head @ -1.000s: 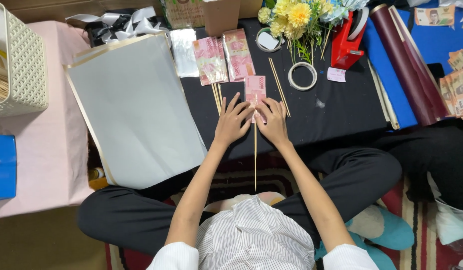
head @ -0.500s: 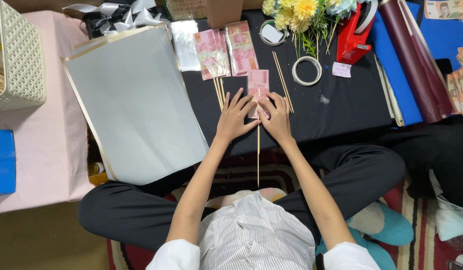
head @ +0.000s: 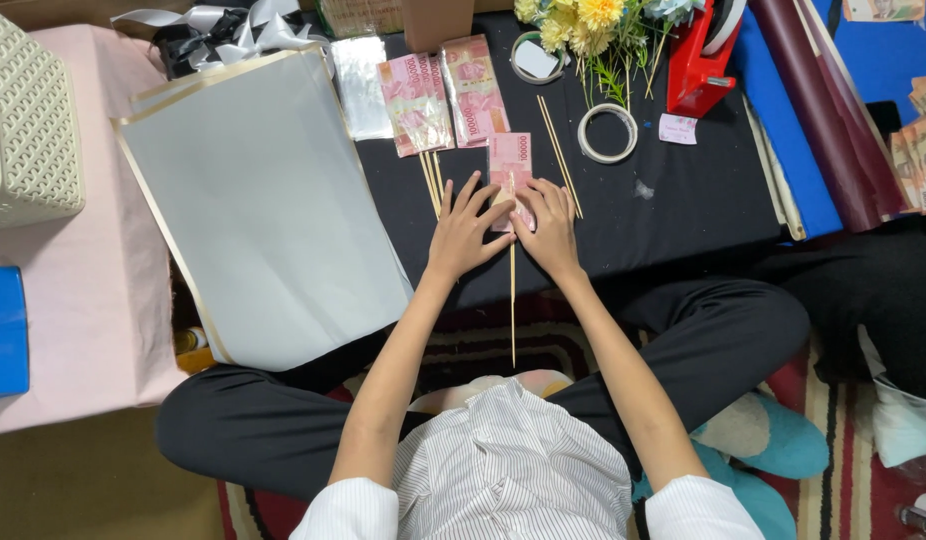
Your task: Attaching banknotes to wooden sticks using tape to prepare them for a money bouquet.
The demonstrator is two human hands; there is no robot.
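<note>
Change: hardly anything has moved since half a second ago; both hands still press the same note, and only the view has slid a little.
Left hand [head: 465,232]: flat on the black table [head: 683,215], fingers spread, fingertips at the left edge of the pink note [head: 509,160]. It pinches nothing.
Right hand [head: 549,228]: flat too, fingers fanned out, resting on the lower right part of the note.
Note: lies lengthwise between the two hands, on the table, just below two stacks of pink notes [head: 441,92].
Stick [head: 512,300]: thin, wooden, runs straight down from under the note, past the table edge and over the lap.
More sticks: a few [head: 432,180] lie left of the left hand, another pair [head: 559,155] just right of the note.
Right of the note: a tape ring [head: 607,132], a red tape dispenser [head: 701,55], yellow flowers [head: 583,20].
Left of the hands: a big grey sheet [head: 253,200] with a pale gold border, overhanging the table.
Far left: a cream basket [head: 28,120] on pink paper [head: 93,300].
</note>
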